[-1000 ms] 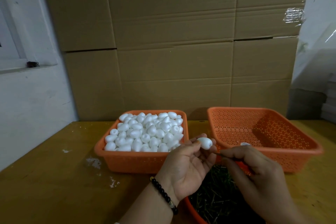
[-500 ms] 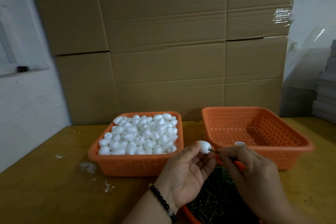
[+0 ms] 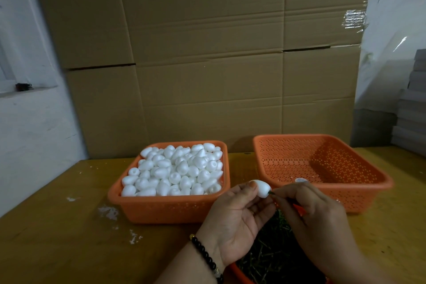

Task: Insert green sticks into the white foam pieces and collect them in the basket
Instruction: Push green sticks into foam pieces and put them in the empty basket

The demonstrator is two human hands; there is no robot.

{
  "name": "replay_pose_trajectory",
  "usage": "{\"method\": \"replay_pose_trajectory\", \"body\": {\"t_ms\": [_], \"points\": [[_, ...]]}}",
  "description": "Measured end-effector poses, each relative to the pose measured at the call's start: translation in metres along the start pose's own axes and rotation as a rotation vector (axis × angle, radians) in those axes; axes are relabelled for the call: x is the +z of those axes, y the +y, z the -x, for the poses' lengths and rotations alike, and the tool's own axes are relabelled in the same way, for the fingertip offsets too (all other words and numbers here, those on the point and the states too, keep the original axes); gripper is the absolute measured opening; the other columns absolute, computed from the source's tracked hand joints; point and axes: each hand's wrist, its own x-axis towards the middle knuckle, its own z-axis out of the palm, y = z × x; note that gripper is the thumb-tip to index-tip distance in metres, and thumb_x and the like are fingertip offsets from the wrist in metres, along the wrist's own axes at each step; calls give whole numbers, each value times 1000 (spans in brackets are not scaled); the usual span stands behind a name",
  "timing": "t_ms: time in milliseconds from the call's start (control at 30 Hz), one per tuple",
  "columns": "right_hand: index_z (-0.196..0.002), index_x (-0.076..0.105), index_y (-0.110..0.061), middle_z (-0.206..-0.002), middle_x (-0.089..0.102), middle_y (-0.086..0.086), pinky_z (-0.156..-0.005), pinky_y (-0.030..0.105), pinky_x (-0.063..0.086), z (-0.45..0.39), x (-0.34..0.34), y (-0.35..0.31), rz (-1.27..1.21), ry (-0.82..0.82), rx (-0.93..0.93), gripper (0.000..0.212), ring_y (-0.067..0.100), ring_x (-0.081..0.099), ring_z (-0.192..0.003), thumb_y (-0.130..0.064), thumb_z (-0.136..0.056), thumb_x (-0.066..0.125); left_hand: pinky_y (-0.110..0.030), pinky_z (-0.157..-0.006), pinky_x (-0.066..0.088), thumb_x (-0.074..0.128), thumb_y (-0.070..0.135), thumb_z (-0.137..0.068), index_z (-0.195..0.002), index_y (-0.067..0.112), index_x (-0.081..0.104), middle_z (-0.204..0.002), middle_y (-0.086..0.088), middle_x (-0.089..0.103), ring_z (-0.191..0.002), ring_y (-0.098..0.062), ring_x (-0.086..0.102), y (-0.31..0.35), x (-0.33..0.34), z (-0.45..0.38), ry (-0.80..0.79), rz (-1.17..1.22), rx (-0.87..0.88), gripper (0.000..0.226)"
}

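Note:
My left hand (image 3: 235, 217) pinches a white egg-shaped foam piece (image 3: 261, 188) between thumb and fingertips. My right hand (image 3: 315, 221) pinches a thin green stick (image 3: 272, 193) whose tip is in the right end of that foam piece; most of the stick is hidden by my fingers. An orange basket (image 3: 161, 209) on the left is heaped with white foam pieces (image 3: 177, 169). The orange basket (image 3: 345, 191) on the right holds one white foam piece (image 3: 300, 179) near its front wall.
A round orange container of green sticks (image 3: 272, 258) sits under my hands at the table's near edge. Stacked cardboard boxes (image 3: 207, 53) form a wall behind the baskets. White foam crumbs (image 3: 108, 211) dot the wooden table (image 3: 57, 237) to the left.
My right hand has brought the stick up to the foam piece and pushed its tip in. The camera has shifted slightly.

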Motion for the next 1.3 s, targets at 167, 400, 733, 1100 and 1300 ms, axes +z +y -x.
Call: {"method": "replay_pose_trajectory", "body": {"t_ms": [167, 400, 733, 1100, 1300], "points": [[-81, 73, -8, -82, 69, -4, -70, 12, 50, 0, 1, -1, -11, -19, 28, 10, 1, 62, -79, -12, -74, 68, -29, -66, 57, 64, 10, -80, -99, 1, 61, -85, -13, 69, -75, -18, 67, -1, -1, -1, 0, 11, 6, 21], [-82, 72, -10, -79, 68, -6, -71, 3, 44, -1, 1, 0, -30, -59, 66, 10, 0, 61, -78, -15, -75, 66, -29, -67, 57, 65, 11, -79, -93, 1, 63, -87, -15, 68, -78, -20, 66, -2, 0, -3, 11, 18, 10, 17], [-84, 71, -14, -81, 68, -9, -68, 5, 45, 0, -2, 0, -49, -100, 95, 13, -1, 62, -76, -21, -78, 63, -28, -67, 57, 65, 12, -78, -95, 2, 63, -88, -14, 69, -79, -19, 66, -3, 1, -3, 20, -3, 39, 20], [-86, 72, -15, -79, 68, -12, -69, 1, 42, 1, 0, -1, -48, -107, 131, 10, -3, 61, -78, -18, -79, 66, -27, -65, 57, 66, 11, -75, -97, 1, 63, -85, -13, 70, -74, -17, 69, -3, 3, -1, 29, -1, 45, 24], [-86, 72, -13, -79, 67, -12, -69, -2, 39, 0, -1, -3, -60, -105, 133, 10, -7, 60, -81, -9, -77, 70, -27, -65, 57, 65, 10, -75, -101, 0, 61, -85, -14, 69, -75, -17, 68, -4, 6, 0, 40, 3, 53, 28]]}}
